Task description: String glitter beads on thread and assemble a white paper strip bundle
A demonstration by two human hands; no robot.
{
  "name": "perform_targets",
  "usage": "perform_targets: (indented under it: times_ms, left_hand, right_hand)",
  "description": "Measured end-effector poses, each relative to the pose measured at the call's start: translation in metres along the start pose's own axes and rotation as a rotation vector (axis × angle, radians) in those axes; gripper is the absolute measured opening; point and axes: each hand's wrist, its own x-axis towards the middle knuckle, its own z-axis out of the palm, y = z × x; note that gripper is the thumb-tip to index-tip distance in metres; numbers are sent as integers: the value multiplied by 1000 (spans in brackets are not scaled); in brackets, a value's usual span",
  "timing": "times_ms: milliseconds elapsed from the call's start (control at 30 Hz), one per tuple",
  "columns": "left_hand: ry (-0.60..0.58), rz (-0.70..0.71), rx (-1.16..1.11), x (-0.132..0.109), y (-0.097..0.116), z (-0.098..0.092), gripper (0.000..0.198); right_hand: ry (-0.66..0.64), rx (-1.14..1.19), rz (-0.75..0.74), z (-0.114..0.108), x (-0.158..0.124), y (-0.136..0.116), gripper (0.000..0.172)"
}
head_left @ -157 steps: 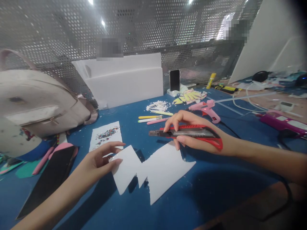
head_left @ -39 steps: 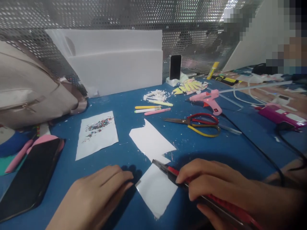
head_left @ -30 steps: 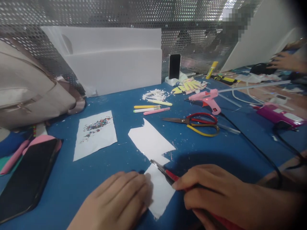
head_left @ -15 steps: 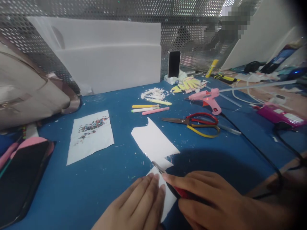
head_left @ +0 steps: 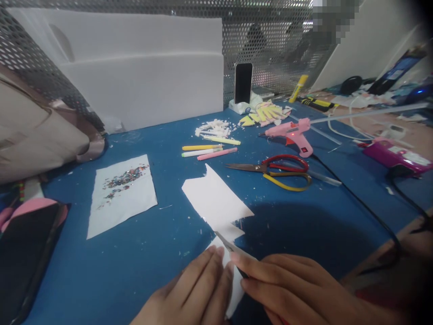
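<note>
My right hand (head_left: pixel 287 280) grips a craft knife (head_left: pixel 226 242), its thin blade tip touching the near end of an irregular white sheet (head_left: pixel 214 194). Beneath my left hand (head_left: pixel 198 289), whose fingers lie flat and close together, is a narrower white piece (head_left: pixel 236 293). The blade lies just beyond the left fingertips, where the two white areas meet. My right fingers hide most of the knife's handle. Whether the sheet and the piece are still joined I cannot tell.
Red-and-yellow-handled scissors (head_left: pixel 267 168), a pink glue gun (head_left: pixel 294 135) and several pens (head_left: pixel 216 153) lie beyond the sheet. Left are a paper with colourful bits (head_left: pixel 135 198) and a dark phone (head_left: pixel 30 257). Another phone (head_left: pixel 243 83) stands at the back.
My right hand has tilted and turned the knife slightly, showing more blade and less red handle. My left hand stays pressed down. The whole view has shifted a little.
</note>
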Motion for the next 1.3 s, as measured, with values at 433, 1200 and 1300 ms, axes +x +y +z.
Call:
perform_targets:
  times_ms: [433, 1200, 1300]
  left_hand:
    - [-56, -15, -28, 4, 2, -5, 38]
    - [-95, -62, -156, 11, 3, -17, 40]
    - [-112, -44, -147, 13, 3, -20, 39]
  right_hand:
    - [-2, -48, -173, -5, -7, 10, 34]
    - [-33, -48, -162, -28, -50, 4, 32]
    - [-55, -37, -154, -34, -59, 5, 33]
